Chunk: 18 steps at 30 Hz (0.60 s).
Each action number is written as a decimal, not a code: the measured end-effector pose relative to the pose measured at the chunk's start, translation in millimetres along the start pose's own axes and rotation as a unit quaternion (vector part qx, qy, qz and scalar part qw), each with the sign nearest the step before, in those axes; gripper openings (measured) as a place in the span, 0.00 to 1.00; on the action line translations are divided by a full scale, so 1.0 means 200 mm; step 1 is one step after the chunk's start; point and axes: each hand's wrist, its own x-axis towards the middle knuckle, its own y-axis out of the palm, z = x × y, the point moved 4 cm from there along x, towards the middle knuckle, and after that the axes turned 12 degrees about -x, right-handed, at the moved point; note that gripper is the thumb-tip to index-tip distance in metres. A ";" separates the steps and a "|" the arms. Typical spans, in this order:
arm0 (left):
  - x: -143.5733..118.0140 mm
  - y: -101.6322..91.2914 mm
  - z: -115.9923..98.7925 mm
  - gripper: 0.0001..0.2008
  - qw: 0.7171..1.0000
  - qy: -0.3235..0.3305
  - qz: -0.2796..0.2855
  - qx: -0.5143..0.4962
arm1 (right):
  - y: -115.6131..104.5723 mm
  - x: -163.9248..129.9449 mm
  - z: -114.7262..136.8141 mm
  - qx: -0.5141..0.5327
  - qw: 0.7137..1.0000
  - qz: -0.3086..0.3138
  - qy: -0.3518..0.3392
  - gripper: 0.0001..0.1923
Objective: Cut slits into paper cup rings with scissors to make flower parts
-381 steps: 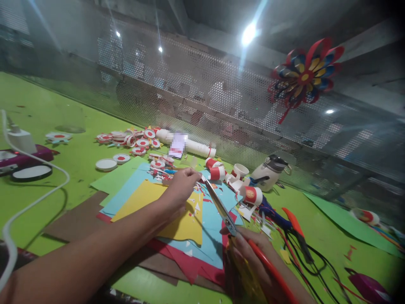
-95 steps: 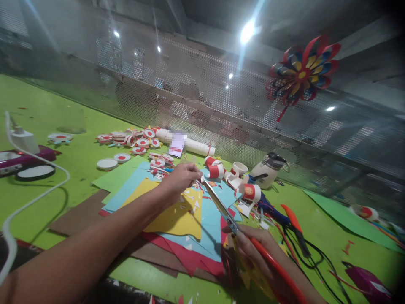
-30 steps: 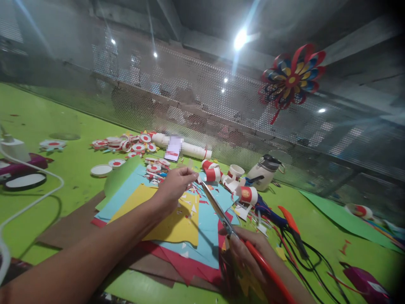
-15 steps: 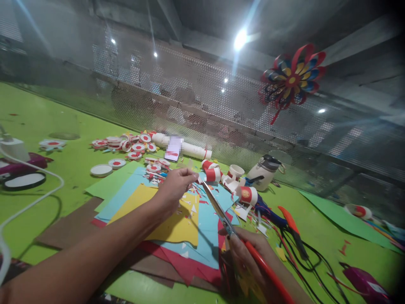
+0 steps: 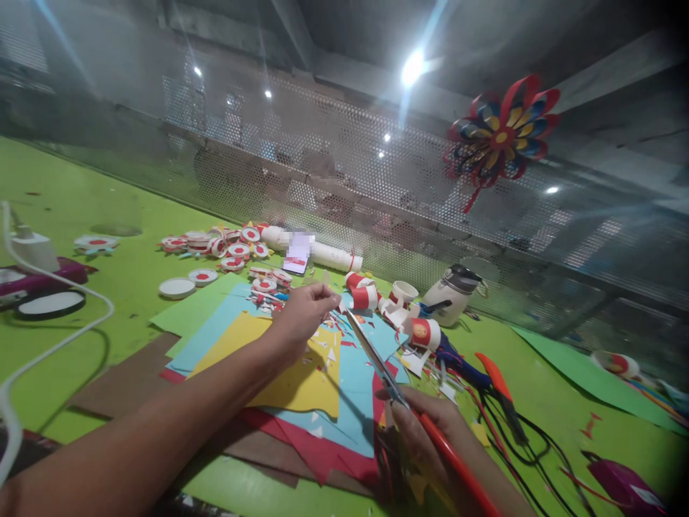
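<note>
My left hand point(image 5: 308, 316) is closed in a pinch on a small white piece of paper point(image 5: 342, 306), above the stacked coloured sheets. My right hand point(image 5: 423, 427) is wrapped round the red handles of a pair of scissors point(image 5: 372, 355). The blades look nearly together, and their tips point up and left to the paper piece, close to my left fingertips. Whether the tips touch the paper I cannot tell. Under both hands lie a yellow sheet point(image 5: 301, 384), a light blue sheet point(image 5: 355, 427) and small paper scraps point(image 5: 329, 353).
Red-and-white paper cups point(image 5: 362, 297) and a lidded jug point(image 5: 451, 294) stand beyond my hands. Decorated paper discs point(image 5: 237, 250) and a phone point(image 5: 298, 253) lie at the back left. On the right are a blue glue gun point(image 5: 463, 362) with an orange part and black cables point(image 5: 538, 452).
The whole view has shifted slightly. My left hand still pinches the small paper piece, and the scissors stay close to it with their blades at much the same angle.
</note>
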 end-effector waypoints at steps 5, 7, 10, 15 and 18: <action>-0.01 0.01 0.01 0.07 1.000 -0.014 -0.010 -0.006 | 0.01 0.00 -0.02 -0.013 1.000 -0.017 0.015 0.22; -0.02 0.01 0.01 0.07 1.000 -0.015 -0.024 -0.005 | 0.02 0.01 -0.03 -0.017 0.999 -0.026 0.013 0.23; -0.03 0.01 0.01 0.08 0.999 -0.017 -0.043 0.004 | 0.03 0.02 -0.06 -0.026 0.997 -0.064 0.017 0.25; -0.03 0.01 0.00 0.08 0.999 -0.015 -0.041 -0.005 | 0.03 0.02 -0.06 -0.021 0.996 -0.089 0.015 0.25; -0.02 0.01 0.01 0.09 0.999 -0.015 -0.042 -0.009 | 0.03 0.01 -0.05 0.004 0.998 -0.065 0.022 0.24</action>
